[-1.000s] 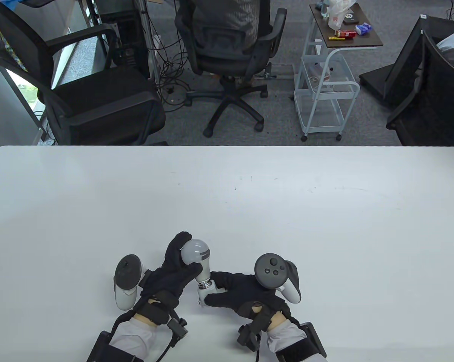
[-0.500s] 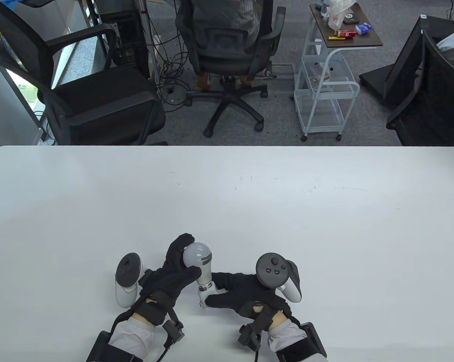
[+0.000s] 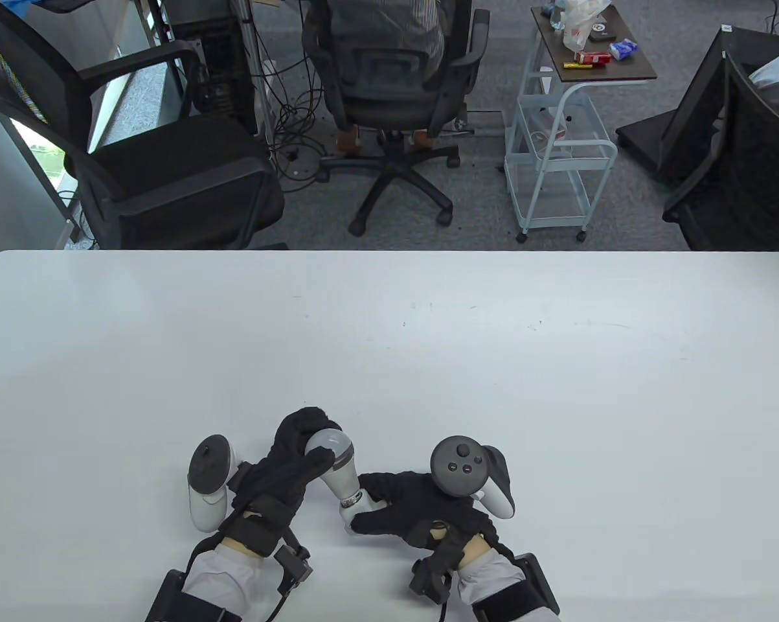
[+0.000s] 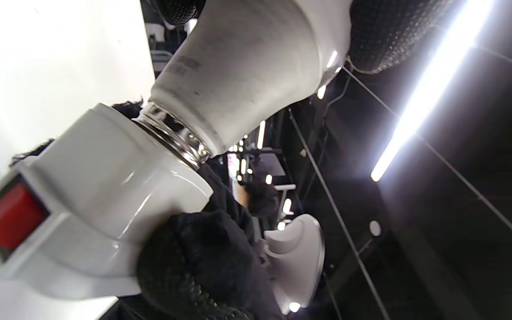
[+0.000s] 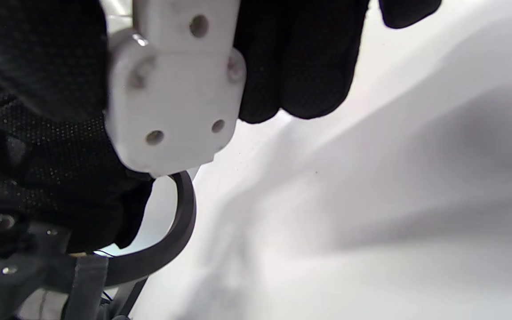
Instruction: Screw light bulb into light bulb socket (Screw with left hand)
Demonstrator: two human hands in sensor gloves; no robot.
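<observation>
Near table edge: bulb threaded into socket | left hand grips bulb | right hand grips socket

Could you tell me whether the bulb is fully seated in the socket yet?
Not fully. In the left wrist view the bulb enters the socket, but a band of metal thread still shows between them.

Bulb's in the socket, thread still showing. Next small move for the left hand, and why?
Probably another turn with the left hand: silver thread remains exposed between the bulb and the socket, so it likely isn't fully seated. The right hand grips the socket, bracing it.
</observation>
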